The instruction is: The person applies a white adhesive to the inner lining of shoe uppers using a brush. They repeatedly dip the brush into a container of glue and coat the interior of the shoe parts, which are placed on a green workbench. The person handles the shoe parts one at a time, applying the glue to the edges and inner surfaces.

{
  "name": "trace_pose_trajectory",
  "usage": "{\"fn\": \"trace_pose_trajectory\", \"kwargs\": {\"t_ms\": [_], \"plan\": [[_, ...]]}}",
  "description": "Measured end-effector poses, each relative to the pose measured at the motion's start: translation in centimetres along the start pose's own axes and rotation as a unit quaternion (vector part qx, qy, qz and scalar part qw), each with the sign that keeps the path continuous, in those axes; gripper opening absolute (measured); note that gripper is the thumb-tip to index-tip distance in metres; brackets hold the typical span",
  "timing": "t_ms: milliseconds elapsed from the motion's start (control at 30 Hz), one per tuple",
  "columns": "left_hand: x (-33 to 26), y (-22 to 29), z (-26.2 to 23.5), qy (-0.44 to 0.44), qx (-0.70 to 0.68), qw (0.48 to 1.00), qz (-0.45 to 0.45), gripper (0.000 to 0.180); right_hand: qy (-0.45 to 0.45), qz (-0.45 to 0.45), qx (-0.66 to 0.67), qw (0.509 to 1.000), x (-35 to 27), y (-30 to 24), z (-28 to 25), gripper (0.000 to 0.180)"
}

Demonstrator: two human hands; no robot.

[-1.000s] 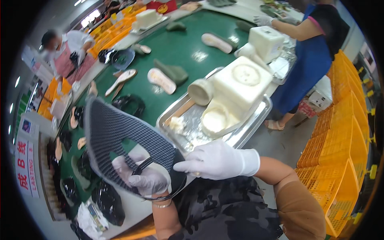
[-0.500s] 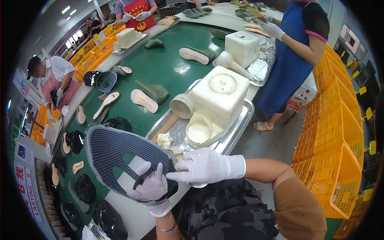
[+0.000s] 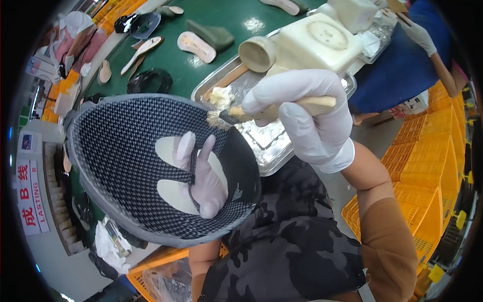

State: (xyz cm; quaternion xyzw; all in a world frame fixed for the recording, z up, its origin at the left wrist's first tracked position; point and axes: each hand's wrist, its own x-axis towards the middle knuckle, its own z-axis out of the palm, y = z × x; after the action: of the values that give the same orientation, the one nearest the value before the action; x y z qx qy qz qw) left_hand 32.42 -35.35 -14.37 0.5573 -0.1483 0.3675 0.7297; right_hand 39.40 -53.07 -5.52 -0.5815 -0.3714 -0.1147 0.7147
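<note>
One brush (image 3: pixel 279 109) is gripped by the right hand (image 3: pixel 317 118), bristles at the edge of one mesh shoe upper (image 3: pixel 121 146) held by the left hand (image 3: pixel 210 182); one metal tray (image 3: pixel 262 139) is seen beyond the right hand.

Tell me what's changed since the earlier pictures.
The right hand has risen from beside the upper; a brush now shows in its grip, bristles at the upper's edge. Whether it held the brush earlier is unclear. The upper has turned, its mesh facing the camera more fully. The left hand still holds it; the container stays in the tray.
</note>
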Motion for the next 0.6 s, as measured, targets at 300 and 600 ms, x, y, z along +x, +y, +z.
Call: {"fn": "trace_pose_trajectory", "kwargs": {"t_ms": [300, 600], "plan": [[-0.8, -1.3, -1.5, -0.088, 0.041, 0.993, 0.073, 0.086, -0.067, 0.030, -0.160, 0.984, -1.2, -0.3, 0.2, 0.014], [-1.0, -2.7, -1.0, -0.094, 0.098, 0.975, 0.175, 0.089, -0.055, -0.053, -0.143, 0.987, -0.3, 0.0, 0.8, 0.015]]}}
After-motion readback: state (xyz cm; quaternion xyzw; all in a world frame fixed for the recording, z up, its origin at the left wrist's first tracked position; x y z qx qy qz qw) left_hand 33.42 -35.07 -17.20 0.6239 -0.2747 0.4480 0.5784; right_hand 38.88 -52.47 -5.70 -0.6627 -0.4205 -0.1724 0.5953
